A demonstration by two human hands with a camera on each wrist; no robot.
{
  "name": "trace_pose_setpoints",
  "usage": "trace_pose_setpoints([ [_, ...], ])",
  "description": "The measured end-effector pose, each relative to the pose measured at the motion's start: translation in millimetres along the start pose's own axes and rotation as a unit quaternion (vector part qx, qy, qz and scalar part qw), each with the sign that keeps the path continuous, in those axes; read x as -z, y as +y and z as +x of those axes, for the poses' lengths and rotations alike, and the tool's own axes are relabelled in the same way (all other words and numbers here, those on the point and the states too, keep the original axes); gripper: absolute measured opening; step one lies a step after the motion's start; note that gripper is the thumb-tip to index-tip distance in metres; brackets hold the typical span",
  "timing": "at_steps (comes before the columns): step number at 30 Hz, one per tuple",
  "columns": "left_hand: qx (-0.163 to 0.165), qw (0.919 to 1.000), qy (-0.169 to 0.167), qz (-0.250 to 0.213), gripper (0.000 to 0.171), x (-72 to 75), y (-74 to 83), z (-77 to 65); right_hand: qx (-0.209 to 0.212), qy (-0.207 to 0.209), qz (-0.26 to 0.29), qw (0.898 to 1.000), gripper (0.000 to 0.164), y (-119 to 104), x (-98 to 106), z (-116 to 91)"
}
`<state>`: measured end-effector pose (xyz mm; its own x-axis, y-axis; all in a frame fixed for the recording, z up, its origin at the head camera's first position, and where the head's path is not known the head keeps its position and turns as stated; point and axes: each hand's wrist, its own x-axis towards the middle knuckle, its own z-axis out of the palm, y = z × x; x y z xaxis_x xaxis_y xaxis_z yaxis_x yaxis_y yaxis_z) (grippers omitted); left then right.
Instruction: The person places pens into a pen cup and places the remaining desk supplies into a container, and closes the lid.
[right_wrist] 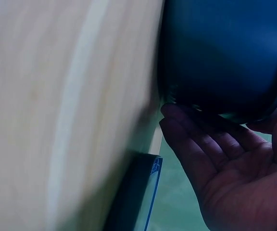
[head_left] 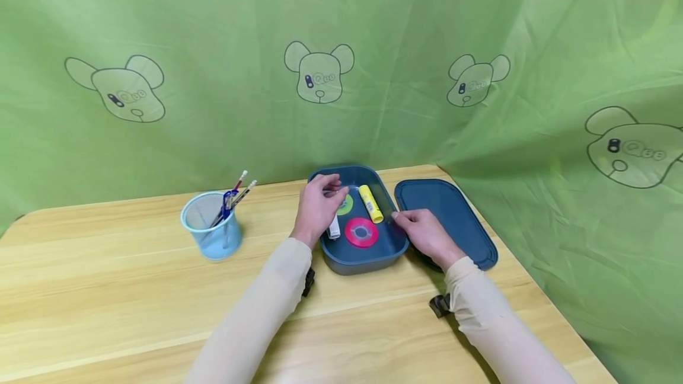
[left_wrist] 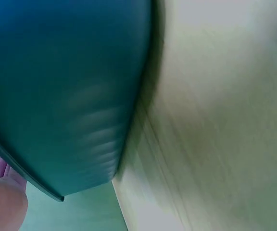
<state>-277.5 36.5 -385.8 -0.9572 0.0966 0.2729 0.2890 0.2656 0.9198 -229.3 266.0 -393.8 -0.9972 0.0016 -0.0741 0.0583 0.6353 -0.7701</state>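
Observation:
A dark blue lidless box [head_left: 358, 266] stands on the table with several small things inside. Among them are a yellow glue stick [head_left: 370, 204], a pink-red tape roll [head_left: 361, 232], a green tape roll [head_left: 345, 204] and a small white block-like item [head_left: 334, 229]. My left hand [head_left: 316, 206] reaches over the box's left rim, its fingers loosely bent above the green roll and nothing seen between them. My right hand [head_left: 428, 236] holds the right wall, thumb at the rim and fingers [right_wrist: 196, 134] along the outside. The left wrist view shows mostly the box's outer wall.
The dark blue lid [head_left: 445, 212] lies flat just right of the box, under and beyond my right hand. To the left stands a light blue mesh pen cup [head_left: 217, 243] with pencils and blue-handled scissors [head_left: 228, 199]. A green curtain [head_left: 224, 129] hangs behind the wooden table [head_left: 133, 289].

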Motion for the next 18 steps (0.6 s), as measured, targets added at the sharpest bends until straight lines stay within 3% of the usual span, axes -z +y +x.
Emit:
trace_pose_setpoints([
  [10,-0.002,0.9987,0.01,-0.049,0.032,5.8,3.4,-9.2,0.005,0.002,0.001,1.0,0.04,2,2,0],
  [18,0.01,0.9959,0.063,-0.064,0.025,23.7,4.8,-16.7,0.006,-0.001,0.0,1.0,0.039,1,2,0],
])
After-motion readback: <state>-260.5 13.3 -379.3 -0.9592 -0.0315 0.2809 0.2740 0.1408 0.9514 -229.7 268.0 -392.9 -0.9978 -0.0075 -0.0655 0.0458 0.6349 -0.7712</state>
